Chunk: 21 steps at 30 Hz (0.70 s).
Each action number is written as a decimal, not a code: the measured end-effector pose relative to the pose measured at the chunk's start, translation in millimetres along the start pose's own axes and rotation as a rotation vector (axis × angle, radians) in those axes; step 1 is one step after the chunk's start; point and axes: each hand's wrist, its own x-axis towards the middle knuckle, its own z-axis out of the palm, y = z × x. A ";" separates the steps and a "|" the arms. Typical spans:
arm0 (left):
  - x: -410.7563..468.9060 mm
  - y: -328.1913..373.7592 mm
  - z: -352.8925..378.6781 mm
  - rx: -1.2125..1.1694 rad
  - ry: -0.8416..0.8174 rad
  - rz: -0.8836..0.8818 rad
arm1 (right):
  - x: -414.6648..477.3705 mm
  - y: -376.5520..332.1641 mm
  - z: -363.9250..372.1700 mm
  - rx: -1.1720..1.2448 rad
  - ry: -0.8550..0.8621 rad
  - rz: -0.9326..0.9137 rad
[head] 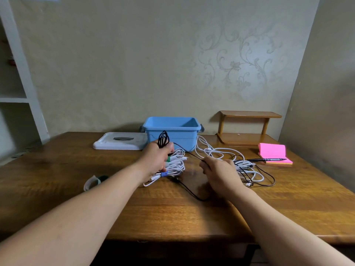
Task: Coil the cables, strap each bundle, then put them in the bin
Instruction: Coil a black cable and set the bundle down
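Note:
My left hand (157, 160) grips a small coil of thin black cable (163, 139) that stands up above the fist. The cable's free length runs right to my right hand (219, 172), which pinches it, then trails over the table in a loop. Under my left hand lie white cable bundles (175, 166) bound with a green strap and a blue strap. Loose white cable (217, 152) is tangled with black cable to the right. The empty blue bin (171, 129) stands behind them.
The bin's white lid (119, 141) lies left of the bin. Loose straps (94, 182) sit on the wooden table (172, 212) at the left. A small wooden shelf (247, 127), pink sticky notes (272, 152) and a black pen (267, 159) are at the back right.

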 end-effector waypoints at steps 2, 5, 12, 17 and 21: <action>-0.2 -5.9 4.6 -0.051 0.045 -0.038 | 5.2 -7.4 5.3 -0.026 0.064 -0.008; 2.7 -16.9 23.3 -0.146 0.073 -0.053 | 9.7 -20.9 16.7 -0.037 0.195 -0.057; 13.2 -12.1 54.7 -0.295 0.086 -0.005 | 10.6 -38.1 29.6 0.057 0.309 -0.274; 19.5 -5.1 56.4 -0.135 0.197 -0.054 | 8.6 -39.7 27.0 0.046 0.366 -0.382; 37.3 3.4 49.6 -0.449 0.270 -0.022 | 24.9 -39.3 26.4 0.010 0.264 -0.303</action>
